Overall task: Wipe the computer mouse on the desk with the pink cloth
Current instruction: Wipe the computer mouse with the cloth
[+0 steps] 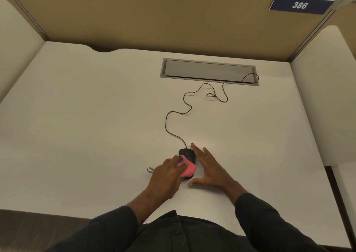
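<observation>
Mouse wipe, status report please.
Left hand presses pink cloth onto mouse. Right hand open, flat beside mouse. Cable trails clear toward desk hatch.

Both arms wear long dark sleeves (107, 226) ending above the wrists, nearer the desk (77, 117) edge than the elbows. A dark buttoned shirt (177, 232) covers the torso below that edge.

A dark blue plate (301, 5) on the partition's top edge reads "386".
</observation>
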The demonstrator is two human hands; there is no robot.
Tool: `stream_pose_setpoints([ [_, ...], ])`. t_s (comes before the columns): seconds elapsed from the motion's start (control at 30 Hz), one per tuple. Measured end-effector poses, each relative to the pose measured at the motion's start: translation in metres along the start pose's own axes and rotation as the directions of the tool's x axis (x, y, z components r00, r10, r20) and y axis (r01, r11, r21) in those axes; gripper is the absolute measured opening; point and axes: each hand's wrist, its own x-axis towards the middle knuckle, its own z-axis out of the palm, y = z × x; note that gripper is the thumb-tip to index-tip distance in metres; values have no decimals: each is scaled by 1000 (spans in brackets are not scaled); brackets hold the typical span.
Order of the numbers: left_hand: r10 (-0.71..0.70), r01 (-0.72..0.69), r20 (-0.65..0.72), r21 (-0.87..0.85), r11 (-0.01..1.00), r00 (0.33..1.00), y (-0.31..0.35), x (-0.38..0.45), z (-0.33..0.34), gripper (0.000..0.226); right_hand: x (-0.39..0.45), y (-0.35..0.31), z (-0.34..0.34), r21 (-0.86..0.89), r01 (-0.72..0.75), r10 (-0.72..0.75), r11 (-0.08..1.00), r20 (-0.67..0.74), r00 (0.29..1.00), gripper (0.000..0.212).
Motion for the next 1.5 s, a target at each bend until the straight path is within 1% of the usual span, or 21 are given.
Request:
stream_pose_setpoints([
  [0.17, -4, 4, 16, 14, 1000, 1000, 1, 2, 0, 53, -6, 1, -8, 118, -77, 79, 990, -11, 997, 127],
  [0.3, -7, 6, 30, 29, 1000, 1000, 0, 3, 1, 55, -12, 1, -5, 132, -86, 89, 988, -19, 996, 126],
  [0.4, -12, 11, 15, 9, 1000, 1000, 0, 3, -1, 54, -12, -1, -2, 167, -97, 108, 981, -61, 992, 121],
  [0.47, -5, 4, -26, -6, 1000, 1000, 0, 1, -3, 51, -15, -4, -2, 233, -122, 154, 965, -123, 980, 107],
  [0.5, 3, -4, -61, -18, 1000, 998, -1, -1, -5, 50, -16, -8, -3, 271, -137, 189, 953, -177, 966, 95],
  [0.53, 10, -14, -106, -40, 999, 994, -1, -4, -7, 50, -19, -12, -4, 311, -152, 236, 938, -251, 939, 79],
  [0.6, 5, -26, -198, -102, 994, 980, -2, -9, -13, 51, -21, -24, -8, 443, -176, 361, 879, -378, 853, 49],
  [0.63, -4, -25, -226, -128, 991, 974, -1, -11, -15, 53, -21, -33, -12, 525, -186, 425, 831, -382, 821, 46],
  [0.67, -15, -23, -248, -152, 988, 969, 0, -13, -18, 56, -20, -41, -15, 588, -205, 472, 782, -345, 811, 47],
  [0.73, -31, -29, -284, -203, 979, 958, 4, -15, -26, 64, -21, -59, -19, 622, -236, 480, 747, -259, 838, 46],
  [0.8, -49, -38, -310, -268, 963, 950, 12, -16, -35, 80, -23, -73, -22, 616, -199, 429, 762, -250, 868, 30],
  [0.87, -79, -63, -337, -392, 918, 938, 21, -17, -44, 104, -23, -83, -27, 691, -120, 419, 713, -283, 863, 7],
  [0.93, -103, -129, -371, -549, 826, 923, 27, -19, -53, 120, -24, -90, -36, 770, -21, 419, 638, -324, 848, 13],
  [1.03, -186, -167, -378, -727, 666, 907, 31, -19, -68, 125, -28, -97, -55, 750, 108, 334, 653, -413, 847, 17],
  [1.1, -220, -143, -349, -767, 625, 911, 31, -16, -79, 116, -30, -101, -67, 709, 162, 257, 686, -444, 858, 18],
  [1.13, -212, -137, -346, -755, 641, 914, 31, -14, -84, 102, -31, -103, -73, 694, 184, 232, 696, -460, 857, 19],
  [1.2, -188, -159, -375, -722, 673, 908, 31, -12, -93, 64, -32, -106, -83, 675, 230, 205, 701, -499, 842, 17],
  [1.27, -181, -206, -398, -751, 627, 899, 35, -10, -103, 37, -31, -107, -92, 674, 260, 199, 691, -524, 828, 15],
  [1.37, -195, -262, -418, -804, 534, 887, 44, -5, -115, 23, -27, -105, -98, 666, 244, 238, 705, -547, 803, 18],
  [1.43, -231, -263, -427, -816, 515, 874, 50, -1, -120, 19, -23, -105, -97, 596, 175, 306, 784, -616, 726, 29],
  [1.5, -288, -245, -440, -816, 524, 850, 55, 3, -124, 18, -22, -106, -92, 489, 124, 305, 864, -702, 643, 36],
])
